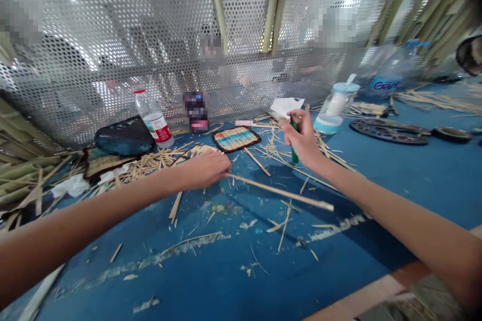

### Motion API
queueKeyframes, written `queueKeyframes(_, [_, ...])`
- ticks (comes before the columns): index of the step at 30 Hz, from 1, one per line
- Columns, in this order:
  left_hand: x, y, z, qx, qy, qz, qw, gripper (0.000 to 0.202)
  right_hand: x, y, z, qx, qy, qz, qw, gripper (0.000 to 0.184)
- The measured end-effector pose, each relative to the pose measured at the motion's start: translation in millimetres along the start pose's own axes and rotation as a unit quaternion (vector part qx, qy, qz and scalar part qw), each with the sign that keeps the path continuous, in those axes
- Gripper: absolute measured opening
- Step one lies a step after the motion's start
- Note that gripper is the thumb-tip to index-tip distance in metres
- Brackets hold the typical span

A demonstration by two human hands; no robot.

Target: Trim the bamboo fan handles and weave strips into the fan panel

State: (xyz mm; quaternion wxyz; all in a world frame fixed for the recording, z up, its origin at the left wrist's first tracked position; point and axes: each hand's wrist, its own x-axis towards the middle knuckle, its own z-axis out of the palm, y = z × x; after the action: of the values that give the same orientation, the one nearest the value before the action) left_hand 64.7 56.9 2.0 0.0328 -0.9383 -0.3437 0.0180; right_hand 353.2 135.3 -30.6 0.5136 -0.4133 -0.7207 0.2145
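My left hand (211, 168) is closed on one end of a thin bamboo strip (280, 191). The strip reaches out to the right above the blue table, its pale end free. My right hand (303, 135) is raised a little above the table, fingers wrapped round a slim green tool (294, 154) with a dark upper part; its exact kind I cannot make out. Between and behind the hands lies a small woven mat (236, 139) with a dark border and a turquoise band. Split bamboo pieces (278, 148) are scattered under and around my right hand.
A red-labelled bottle (156, 123), a phone (196, 113) and a blue-lidded cup (336, 109) stand along the perforated metal screen (158, 55). Dark trays (389, 131) lie at right. Bamboo scraps and a crumpled tissue (71, 185) are at left. The blue table (226, 286) has peeling patches.
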Motion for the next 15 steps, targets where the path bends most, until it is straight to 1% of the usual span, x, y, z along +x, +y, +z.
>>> queueKeyframes(3, [16.4, 1.9, -36.6, 0.002, -0.011, -0.057, 0.998, 0.018, 15.6, 10.4, -9.2, 0.068, 0.079, 0.067, 0.992, 0.044])
queueKeyframes(4, [19.5, 0.9, -49.1, 0.004, -0.012, -0.085, 0.996, 0.019, 20.5, 15.1, -12.6, 0.067, 0.088, 0.081, 0.991, 0.045])
queueKeyframes(6, [20.7, -3.7, -69.9, 0.003, -0.015, -0.149, 0.989, 0.021, 27.7, 24.9, -18.4, 0.050, 0.088, 0.103, 0.990, 0.045])
queueKeyframes(8, [15.9, -9.9, -80.2, -0.005, -0.020, -0.220, 0.975, 0.022, 30.4, 33.7, -21.1, 0.027, 0.068, 0.123, 0.990, 0.043])
queueKeyframes(9, [12.0, -12.7, -80.2, -0.012, -0.026, -0.252, 0.967, 0.023, 29.9, 37.2, -20.8, 0.011, 0.052, 0.129, 0.990, 0.041])
queueKeyframes(11, [3.3, -16.5, -70.5, -0.035, -0.048, -0.303, 0.951, 0.025, 26.0, 41.4, -17.2, -0.032, 0.013, 0.136, 0.990, 0.039])
queueKeyframes(13, [-5.0, -16.9, -52.0, -0.064, -0.071, -0.332, 0.939, 0.026, 18.9, 41.1, -10.6, -0.086, -0.029, 0.128, 0.988, 0.040])
queueKeyframes(15, [-13.4, -14.5, -32.5, -0.083, -0.077, -0.351, 0.929, 0.028, 10.0, 36.6, -3.2, -0.142, -0.076, 0.107, 0.981, 0.038])
